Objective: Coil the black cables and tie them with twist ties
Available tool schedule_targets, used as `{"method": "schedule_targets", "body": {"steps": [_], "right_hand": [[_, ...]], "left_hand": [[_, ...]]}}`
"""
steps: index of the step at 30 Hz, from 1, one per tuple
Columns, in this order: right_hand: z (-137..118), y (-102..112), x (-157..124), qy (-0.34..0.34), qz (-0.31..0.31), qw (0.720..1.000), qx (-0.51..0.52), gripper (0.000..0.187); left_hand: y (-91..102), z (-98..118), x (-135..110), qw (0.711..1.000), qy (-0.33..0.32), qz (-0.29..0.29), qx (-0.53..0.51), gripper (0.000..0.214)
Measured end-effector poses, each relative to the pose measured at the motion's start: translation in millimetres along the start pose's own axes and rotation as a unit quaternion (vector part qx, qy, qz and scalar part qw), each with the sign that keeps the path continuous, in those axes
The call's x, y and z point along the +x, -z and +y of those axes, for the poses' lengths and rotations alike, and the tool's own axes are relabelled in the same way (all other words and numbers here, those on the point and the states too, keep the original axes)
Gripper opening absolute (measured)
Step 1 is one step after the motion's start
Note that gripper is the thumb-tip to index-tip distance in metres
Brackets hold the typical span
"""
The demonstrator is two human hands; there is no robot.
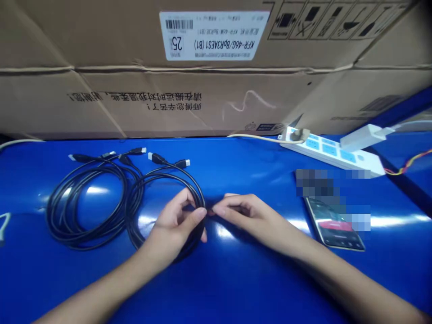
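Two coils of black cable lie on the blue table (236,279). The right coil (158,177) has two plugs pointing up and right; the left coil (81,202) lies beside it, its plugs at the top. My left hand (175,225) is closed round the right side of the right coil. My right hand (243,211) meets it fingertip to fingertip, pinching a small dark-red piece (209,211) at the cable; what that piece is I cannot make out.
A big cardboard box (202,81) walls off the far side of the table. A white power strip (330,150) with a plugged adapter lies at the back right. A phone (334,222) lies face up right of my right hand. Coloured wires trail at the right edge.
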State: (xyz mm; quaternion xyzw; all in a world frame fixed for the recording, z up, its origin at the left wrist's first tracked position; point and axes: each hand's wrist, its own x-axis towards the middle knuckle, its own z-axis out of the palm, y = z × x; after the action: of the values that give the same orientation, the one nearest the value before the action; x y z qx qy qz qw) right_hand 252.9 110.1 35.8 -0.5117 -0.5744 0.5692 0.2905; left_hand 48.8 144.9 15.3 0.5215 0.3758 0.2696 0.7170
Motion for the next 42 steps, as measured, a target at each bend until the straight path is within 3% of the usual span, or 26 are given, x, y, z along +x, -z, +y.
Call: {"method": "schedule_targets", "body": {"steps": [7, 16, 19, 23, 25, 27, 29, 31, 34, 37, 42], "right_hand": [[0, -2, -2, -0.012, 0.030, 0.999, -0.036, 0.034], [11, -11, 2, 0.004, 0.071, 0.994, 0.087, 0.026], [17, -13, 0, 0.101, 0.118, 0.988, -0.009, 0.020], [21, -8, -5, 0.307, 0.134, 0.917, -0.218, 0.023], [19, -5, -6, 0.341, 0.110, 0.902, -0.241, 0.023], [15, -3, -6, 0.296, 0.086, 0.930, -0.199, 0.020], [10, -3, -4, 0.190, 0.060, 0.975, -0.098, 0.023], [6, -3, -2, 0.083, 0.029, 0.996, 0.027, 0.037], [3, -2, 1, -0.010, -0.009, 0.988, 0.155, 0.042], [2, -2, 2, -0.073, -0.031, 0.977, 0.198, 0.034], [5, -4, 2, -0.094, -0.042, 0.965, 0.242, 0.035]], "left_hand": [[-0.3, 0, -4, 0.999, 0.016, 0.001, 0.032, 0.029], [-1.3, 1, -2, 1.000, 0.002, -0.004, 0.018, 0.024], [-0.4, 2, 0, 1.000, -0.003, -0.006, -0.005, 0.025], [2.7, 2, 2, 0.999, 0.003, -0.021, -0.034, 0.028], [3.5, 1, 2, 0.998, 0.007, -0.034, -0.042, 0.028], [3.2, 2, 3, 0.999, 0.004, -0.037, -0.039, 0.028], [1.8, 3, 3, 0.999, -0.001, -0.032, -0.034, 0.029], [0.0, 3, 2, 0.999, 0.001, -0.024, -0.028, 0.030], [-2.0, 2, 0, 1.000, 0.011, -0.017, -0.009, 0.032], [-2.4, -1, -4, 0.999, 0.020, -0.025, 0.023, 0.030], [-2.3, -3, -6, 0.998, 0.036, -0.023, 0.055, 0.030]]}}
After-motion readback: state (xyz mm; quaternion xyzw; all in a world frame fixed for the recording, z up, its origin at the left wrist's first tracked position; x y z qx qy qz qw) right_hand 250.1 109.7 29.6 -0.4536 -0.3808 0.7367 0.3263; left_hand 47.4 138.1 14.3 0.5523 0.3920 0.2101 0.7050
